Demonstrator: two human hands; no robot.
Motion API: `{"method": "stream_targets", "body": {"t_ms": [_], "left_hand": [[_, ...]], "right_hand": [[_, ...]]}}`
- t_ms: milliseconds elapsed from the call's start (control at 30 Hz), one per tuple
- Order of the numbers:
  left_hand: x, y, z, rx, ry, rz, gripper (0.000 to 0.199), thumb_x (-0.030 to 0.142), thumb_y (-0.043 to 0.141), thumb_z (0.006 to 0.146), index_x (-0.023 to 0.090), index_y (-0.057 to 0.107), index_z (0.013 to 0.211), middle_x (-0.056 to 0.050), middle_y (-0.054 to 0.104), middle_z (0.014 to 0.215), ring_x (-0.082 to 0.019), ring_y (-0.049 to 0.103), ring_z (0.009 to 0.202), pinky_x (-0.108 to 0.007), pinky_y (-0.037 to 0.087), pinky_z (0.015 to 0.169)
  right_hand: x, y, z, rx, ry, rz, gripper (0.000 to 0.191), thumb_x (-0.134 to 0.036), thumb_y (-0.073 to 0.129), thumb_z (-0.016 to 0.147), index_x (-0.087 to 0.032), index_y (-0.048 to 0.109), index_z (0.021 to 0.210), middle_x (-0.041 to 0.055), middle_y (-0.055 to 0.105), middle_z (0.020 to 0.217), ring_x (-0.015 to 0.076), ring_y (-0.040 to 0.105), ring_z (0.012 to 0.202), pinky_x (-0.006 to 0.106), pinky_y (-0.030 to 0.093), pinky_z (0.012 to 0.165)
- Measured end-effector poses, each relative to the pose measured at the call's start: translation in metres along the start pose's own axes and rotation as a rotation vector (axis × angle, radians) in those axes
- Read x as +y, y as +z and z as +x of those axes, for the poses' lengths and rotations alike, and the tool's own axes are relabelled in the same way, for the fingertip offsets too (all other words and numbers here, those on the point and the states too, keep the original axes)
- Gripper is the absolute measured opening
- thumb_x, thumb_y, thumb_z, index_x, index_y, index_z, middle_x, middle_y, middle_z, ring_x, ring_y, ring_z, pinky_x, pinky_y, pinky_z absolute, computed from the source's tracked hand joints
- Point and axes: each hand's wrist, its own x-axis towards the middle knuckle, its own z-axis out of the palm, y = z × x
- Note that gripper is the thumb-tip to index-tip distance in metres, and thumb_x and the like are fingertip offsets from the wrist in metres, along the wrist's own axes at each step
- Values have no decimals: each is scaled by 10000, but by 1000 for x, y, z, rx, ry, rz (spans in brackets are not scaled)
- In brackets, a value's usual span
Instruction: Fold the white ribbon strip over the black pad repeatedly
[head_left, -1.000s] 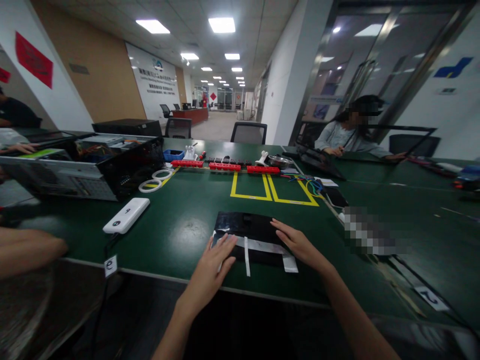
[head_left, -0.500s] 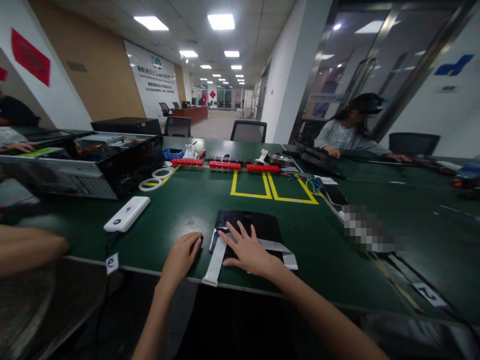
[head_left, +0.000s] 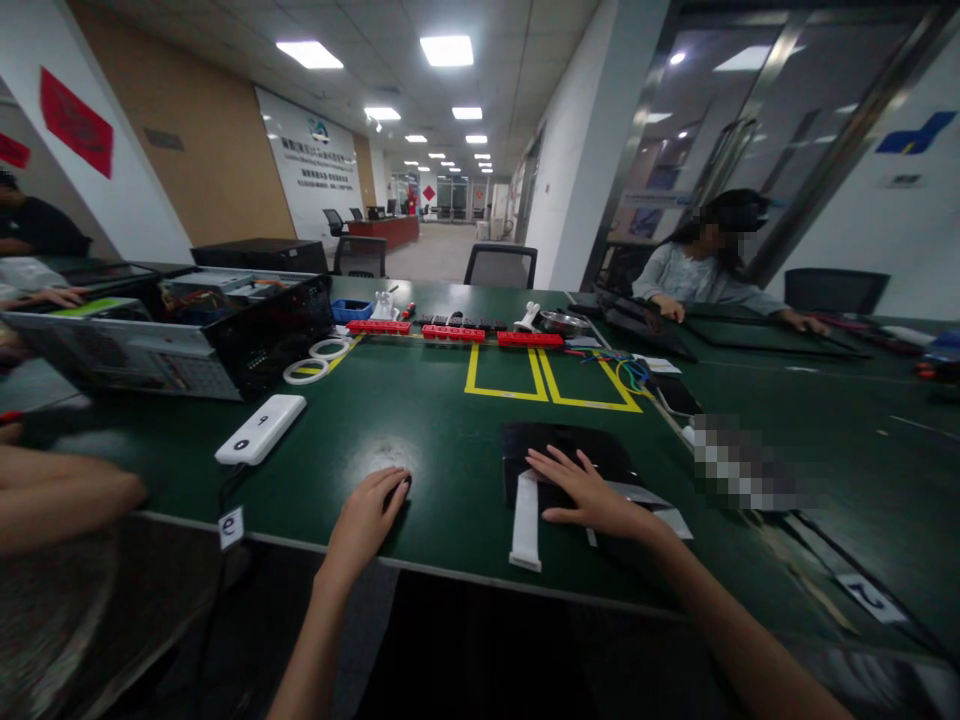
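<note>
My right hand (head_left: pixel 589 493) lies flat with fingers spread on a thin, glossy black panel (head_left: pixel 622 450), pressing against it and holding nothing. A flat white ribbon cable (head_left: pixel 526 525) comes out from under its fingertips toward the table's near edge. Another pale ribbon cable (head_left: pixel 671 520) sticks out to the right of the wrist. My left hand (head_left: pixel 371 510) rests on the green table to the left of the panel, its fingers curled and together. Something small and dark (head_left: pixel 405 482) shows at its fingertips, too little to name.
An opened computer case (head_left: pixel 172 330) stands at the left, near a white power bank (head_left: pixel 261 430) and white rings (head_left: pixel 306 371). Red strips (head_left: pixel 453 332) line the back, beyond yellow tape outlines (head_left: pixel 506 392). Coloured wires (head_left: pixel 634 372) and a phone (head_left: pixel 677 394) lie right. Another person (head_left: pixel 712 260) sits there.
My right hand has slid the black panel and its ribbon cables to the right across the table, away from my left hand. The left hand has stayed almost in place.
</note>
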Motion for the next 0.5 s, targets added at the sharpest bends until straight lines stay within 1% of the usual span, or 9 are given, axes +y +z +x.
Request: {"method": "stream_targets", "body": {"t_ms": [100, 200, 267, 333, 500], "left_hand": [[1, 0, 0, 2, -4, 8, 308, 327, 424, 924, 195, 665, 1063, -69, 674, 1121, -210, 614, 1056, -378, 462, 958], [0, 2, 0, 12, 3, 7, 305, 331, 425, 922, 204, 665, 1058, -66, 677, 1115, -215, 617, 1050, -389, 461, 958], [0, 3, 1, 15, 8, 5, 303, 331, 425, 921, 208, 664, 1061, -64, 677, 1116, -217, 617, 1049, -396, 458, 961], [-1, 3, 1, 10, 7, 6, 306, 331, 423, 921, 208, 663, 1066, -64, 676, 1119, -218, 616, 1049, -398, 458, 960], [0, 2, 0, 12, 2, 7, 309, 340, 420, 924, 211, 664, 1064, -66, 676, 1117, -220, 615, 1049, -402, 464, 952]], "right_hand": [[39, -3, -28, 43, 101, 36, 771, -589, 533, 788, -338, 221, 1446, 58, 212, 1519, 283, 58, 1401, 616, -1, 1071], [66, -8, -52, 80, 164, 71, 761, -584, 559, 763, -325, 292, 1427, 76, 236, 1509, 292, 69, 1397, 621, -7, 1065], [75, -13, -63, 79, 190, 91, 751, -582, 578, 743, -322, 340, 1407, 78, 255, 1501, 294, 77, 1394, 618, -11, 1066], [78, -18, -70, 62, 207, 105, 742, -575, 600, 723, -322, 383, 1385, 77, 276, 1491, 291, 86, 1392, 609, -15, 1070], [79, -24, -76, 44, 236, 110, 752, -566, 636, 683, -297, 437, 1357, 82, 303, 1476, 290, 98, 1387, 597, -19, 1078]]}}
